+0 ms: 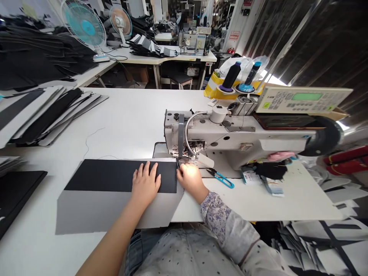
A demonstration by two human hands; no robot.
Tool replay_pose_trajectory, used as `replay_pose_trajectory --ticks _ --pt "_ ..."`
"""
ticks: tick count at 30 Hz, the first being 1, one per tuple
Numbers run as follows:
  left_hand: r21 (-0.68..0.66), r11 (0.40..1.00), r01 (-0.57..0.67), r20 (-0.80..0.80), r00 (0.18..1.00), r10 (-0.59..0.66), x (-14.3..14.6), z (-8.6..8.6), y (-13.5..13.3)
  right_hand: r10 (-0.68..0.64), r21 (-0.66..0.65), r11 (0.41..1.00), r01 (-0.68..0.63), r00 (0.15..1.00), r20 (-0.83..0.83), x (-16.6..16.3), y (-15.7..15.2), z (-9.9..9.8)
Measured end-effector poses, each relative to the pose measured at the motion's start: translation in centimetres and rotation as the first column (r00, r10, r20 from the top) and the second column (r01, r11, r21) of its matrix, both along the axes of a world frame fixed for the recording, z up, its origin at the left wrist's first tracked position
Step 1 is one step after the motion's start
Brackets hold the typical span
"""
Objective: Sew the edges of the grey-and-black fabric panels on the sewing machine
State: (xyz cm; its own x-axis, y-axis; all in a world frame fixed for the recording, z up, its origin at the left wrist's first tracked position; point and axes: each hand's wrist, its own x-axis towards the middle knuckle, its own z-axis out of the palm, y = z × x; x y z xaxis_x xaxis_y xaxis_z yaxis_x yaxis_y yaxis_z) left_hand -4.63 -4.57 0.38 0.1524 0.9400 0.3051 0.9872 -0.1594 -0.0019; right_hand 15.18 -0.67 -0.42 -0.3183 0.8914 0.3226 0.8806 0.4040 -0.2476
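Observation:
A black fabric strip [109, 175] lies on a larger grey panel [92, 211] on the white table, its right end under the needle of the sewing machine [218, 134]. My left hand [145, 184] rests flat on the black strip with fingers stretched out. My right hand [189, 178] sits at the strip's right edge beside the presser foot, brightly lit by the machine lamp; its fingers look curled against the fabric edge.
Blue-handled snips [222, 179] lie right of my right hand. Stacks of black and grey pieces [43, 115] fill the table's left. Thread cones [232, 76] and a control panel [301, 99] stand behind the machine. Fans [83, 27] and another person's workstation [192, 38] are beyond.

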Motion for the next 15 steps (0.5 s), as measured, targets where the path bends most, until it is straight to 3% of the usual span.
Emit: replay_pose_trajectory --ticks 7,15 --pt "-0.022 0.935 0.354 0.126 0.929 -0.349 2.8 1.3 3.3 0.029 0.083 0.996 -0.031 0.999 0.030 0.1 -0.1 -0.3" --pt "-0.015 0.888 0.460 0.116 0.882 -0.456 2.2 1.3 4.0 0.073 0.111 0.991 -0.075 0.997 0.024 -0.4 -0.2 -0.3"
